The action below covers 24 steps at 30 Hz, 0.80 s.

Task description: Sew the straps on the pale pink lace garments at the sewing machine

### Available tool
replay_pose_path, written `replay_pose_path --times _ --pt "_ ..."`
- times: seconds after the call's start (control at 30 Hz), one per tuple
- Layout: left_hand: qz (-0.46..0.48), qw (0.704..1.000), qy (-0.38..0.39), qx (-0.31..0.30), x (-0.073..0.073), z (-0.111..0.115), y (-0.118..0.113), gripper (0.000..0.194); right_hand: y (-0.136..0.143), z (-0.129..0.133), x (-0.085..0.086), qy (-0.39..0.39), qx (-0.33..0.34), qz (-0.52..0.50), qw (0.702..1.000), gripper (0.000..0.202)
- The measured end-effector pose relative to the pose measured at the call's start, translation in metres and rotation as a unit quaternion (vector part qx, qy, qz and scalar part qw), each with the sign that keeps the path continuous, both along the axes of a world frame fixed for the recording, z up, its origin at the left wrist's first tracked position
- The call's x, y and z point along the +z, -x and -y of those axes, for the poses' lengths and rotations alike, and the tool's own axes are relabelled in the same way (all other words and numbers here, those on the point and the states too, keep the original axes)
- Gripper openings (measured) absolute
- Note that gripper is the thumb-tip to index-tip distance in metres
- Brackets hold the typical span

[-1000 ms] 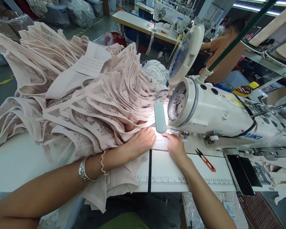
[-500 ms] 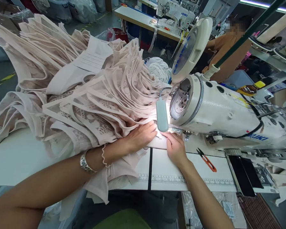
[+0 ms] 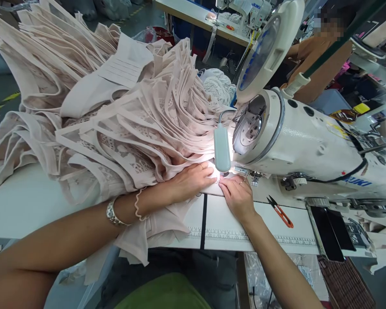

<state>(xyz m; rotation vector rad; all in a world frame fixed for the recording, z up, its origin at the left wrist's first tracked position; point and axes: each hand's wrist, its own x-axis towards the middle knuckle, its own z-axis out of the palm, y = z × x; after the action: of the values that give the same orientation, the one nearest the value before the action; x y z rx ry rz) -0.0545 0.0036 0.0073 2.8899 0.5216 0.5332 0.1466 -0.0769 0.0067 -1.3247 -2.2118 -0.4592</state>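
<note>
My left hand (image 3: 193, 181) lies with stretched fingers on pale pink fabric (image 3: 213, 171), left of the needle area of a white sewing machine (image 3: 309, 137). Its palm side is hidden. Close by on the right, my right hand (image 3: 238, 195) pinches the near edge of that fabric between thumb and fingers. A small grey-green lamp (image 3: 222, 148) hangs just above both hands and hides the needle. Against my left forearm rests a big heap of pale pink lace-trimmed garments (image 3: 148, 128), draped over the table.
Red-handled thread snips (image 3: 280, 211) lie right of my right hand, with a phone (image 3: 328, 234) beyond them. A ruler strip (image 3: 225, 235) runs along the table's front edge. Behind the machine sits a person in a brown top (image 3: 321, 64). A paper slip (image 3: 124, 68) tops the heap.
My right fingers have drawn together into a pinch on the fabric edge. My left fingers have straightened and reach further right over the fabric. The whole view has shifted slightly.
</note>
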Motion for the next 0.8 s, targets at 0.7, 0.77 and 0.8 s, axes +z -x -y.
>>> replay_pose_path --times 0.7,0.77,0.8 --pt "0.024 0.989 -0.143 -0.002 -0.002 0.004 -0.004 0.025 0.007 -0.002 0.005 0.024 -0.022 -0.124 0.992 0.015" --pt "0.036 0.988 -0.149 0.005 -0.007 0.002 -0.005 0.027 0.004 -0.001 0.005 0.034 -0.013 -0.120 0.992 0.014" --pt "0.042 0.987 -0.153 0.009 -0.008 0.002 -0.005 0.028 0.003 -0.001 0.005 0.036 -0.013 -0.121 0.992 0.014"
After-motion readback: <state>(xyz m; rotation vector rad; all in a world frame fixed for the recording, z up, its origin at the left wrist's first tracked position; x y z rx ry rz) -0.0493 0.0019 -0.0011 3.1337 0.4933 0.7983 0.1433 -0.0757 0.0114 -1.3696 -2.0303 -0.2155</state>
